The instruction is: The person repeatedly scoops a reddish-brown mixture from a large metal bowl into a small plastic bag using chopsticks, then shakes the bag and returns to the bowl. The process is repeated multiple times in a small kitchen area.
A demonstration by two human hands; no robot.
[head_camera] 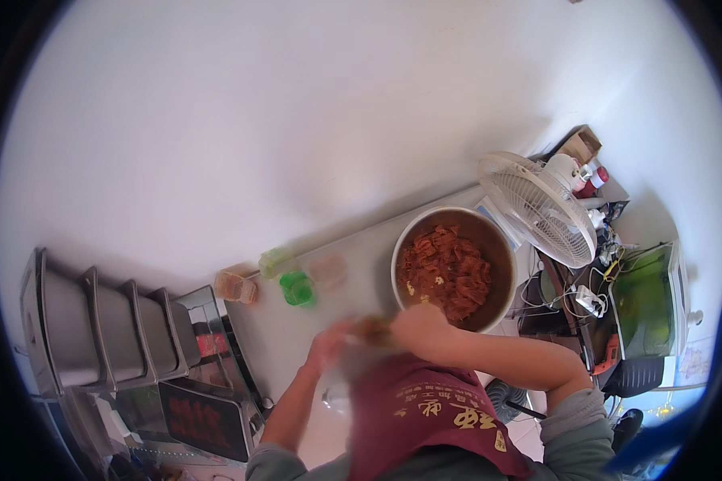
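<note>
My left hand (331, 344) and my right hand (424, 327) meet low in front of my maroon apron (421, 409). Between them is a small brownish-green object (373, 332), perhaps a jar, too blurred to name surely. The fingers of both hands close on its two ends. Just beyond my right hand stands a large round metal pot (505, 288). Strips of reddish-brown seasoned meat (448, 264) lie inside it, with a few pale yellow bits of minced seasoning (438, 280) on top.
The pot stands on a grey table (361, 252) along a white wall. A green plastic container (296, 288) and a clear orange-tinted one (236, 287) are at the left. A white fan (538, 210) stands right, near loose cables. Metal bins (72, 324) line the far left.
</note>
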